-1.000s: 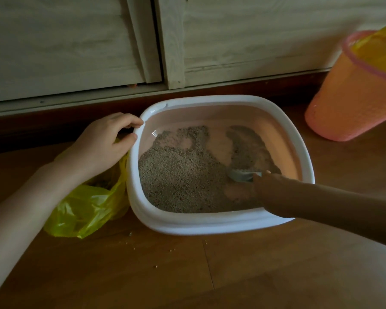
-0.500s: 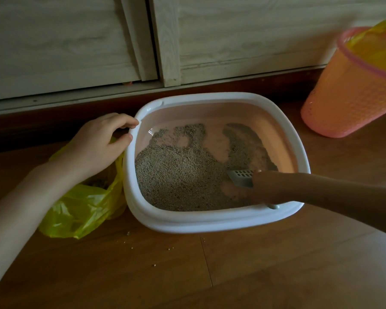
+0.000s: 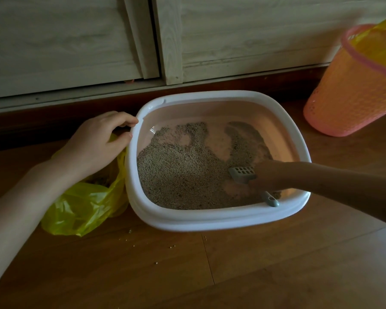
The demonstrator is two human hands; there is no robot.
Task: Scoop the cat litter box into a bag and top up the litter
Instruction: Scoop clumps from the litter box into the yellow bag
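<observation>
Our left hand point(image 3: 98, 139) grips the box point(image 3: 187, 219) rim at nine o'clock, above the bag point(image 3: 80, 206); our right hand point(image 3: 270, 175) clasps the scoop point(image 3: 242, 173) in litter point(image 3: 178, 175) at four o'clock.

Left hand point(image 3: 98, 141) curls fingers by its thumb; right hand point(image 3: 270, 176), in shadow, grips downward.

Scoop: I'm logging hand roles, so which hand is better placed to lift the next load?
Right hand: it already grips the scoop in the litter. The left hand holds the box rim.
</observation>
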